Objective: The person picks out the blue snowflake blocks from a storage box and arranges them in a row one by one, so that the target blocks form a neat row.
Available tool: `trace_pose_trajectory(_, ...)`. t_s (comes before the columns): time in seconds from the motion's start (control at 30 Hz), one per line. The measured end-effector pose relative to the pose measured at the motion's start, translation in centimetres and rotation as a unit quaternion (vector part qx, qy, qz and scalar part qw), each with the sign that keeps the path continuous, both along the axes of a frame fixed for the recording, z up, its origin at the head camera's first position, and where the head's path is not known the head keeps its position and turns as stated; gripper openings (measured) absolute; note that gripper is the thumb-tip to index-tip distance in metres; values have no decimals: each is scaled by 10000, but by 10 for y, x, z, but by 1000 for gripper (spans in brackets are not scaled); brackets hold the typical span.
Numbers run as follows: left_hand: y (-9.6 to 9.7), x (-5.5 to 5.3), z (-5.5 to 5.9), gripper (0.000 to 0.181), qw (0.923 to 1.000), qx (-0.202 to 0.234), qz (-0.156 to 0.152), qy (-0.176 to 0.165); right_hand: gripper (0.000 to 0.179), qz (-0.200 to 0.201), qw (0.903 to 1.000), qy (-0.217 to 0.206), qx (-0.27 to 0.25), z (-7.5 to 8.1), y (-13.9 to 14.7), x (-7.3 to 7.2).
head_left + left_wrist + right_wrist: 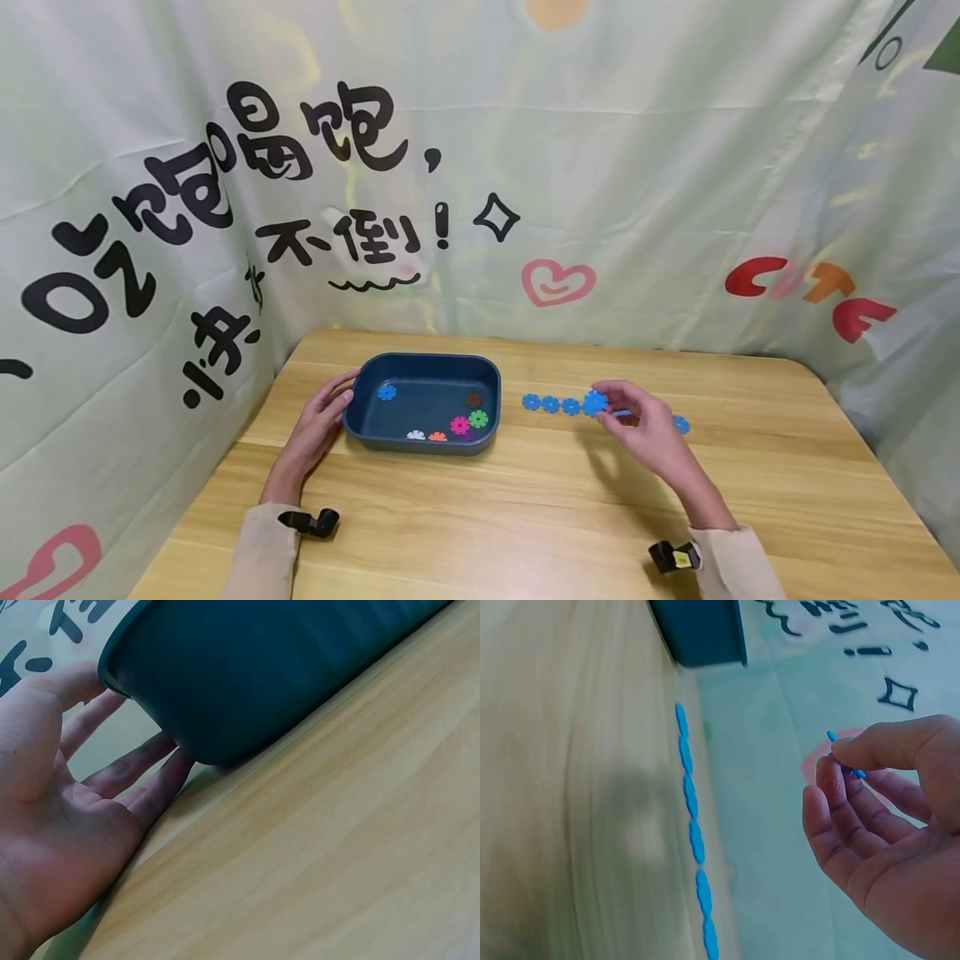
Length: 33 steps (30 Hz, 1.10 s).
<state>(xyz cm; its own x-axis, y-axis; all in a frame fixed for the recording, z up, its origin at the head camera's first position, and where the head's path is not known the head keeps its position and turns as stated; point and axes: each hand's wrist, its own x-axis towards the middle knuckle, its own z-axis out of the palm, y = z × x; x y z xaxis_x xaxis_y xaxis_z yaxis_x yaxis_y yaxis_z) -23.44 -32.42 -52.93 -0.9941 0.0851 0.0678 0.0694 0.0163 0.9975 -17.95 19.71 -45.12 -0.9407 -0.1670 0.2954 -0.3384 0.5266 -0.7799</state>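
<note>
Thumb and fingertips of my right hand [641, 421] pinch a blue notched plastic disc [595, 403], a snowflake-shaped building piece, held up above the table. In the right wrist view that disc [861, 773] shows edge-on, mostly covered by the thumb and fingers. Below it, several similar blue discs [691, 797] lie flat in a line on the wood, end to end. My left hand [318, 425] rests against the left end of a dark blue rectangular bin [425, 361], its extended fingers touching the outer wall and the thumb near the rim [112, 679].
Inside the bin are loose discs: one blue [387, 392] at the left, and pink [460, 425], green [478, 419], brown [474, 400], orange, white and purple ones toward the front and right. Printed curtains [637, 208] stand behind the wooden table [465, 525].
</note>
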Motion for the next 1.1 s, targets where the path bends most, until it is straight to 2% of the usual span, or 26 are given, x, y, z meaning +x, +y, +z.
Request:
trace_pose_trajectory(0.3,2,-2,-1,51,10000,-24,-28,45,36,-294,9995,68,17,0,26,-3)
trace_pose_trajectory(0.43,2,-3,0,51,10000,-14,-49,48,36,-475,9988,-9,71,-4,38,-4)
trace_pose_trajectory(0.7,2,-3,0,52,9999,-70,-75,8,36,-799,9965,118,205,-13,64,-3)
trace_pose_trajectory(0.97,1,-1,0,52,9999,-109,25,-46,36,-1074,9937,212,253,-19,91,-3)
trace_pose_trajectory(1.1,0,-1,0,52,10000,-63,44,-21,37,-1191,9923,132,316,-23,102,-4)
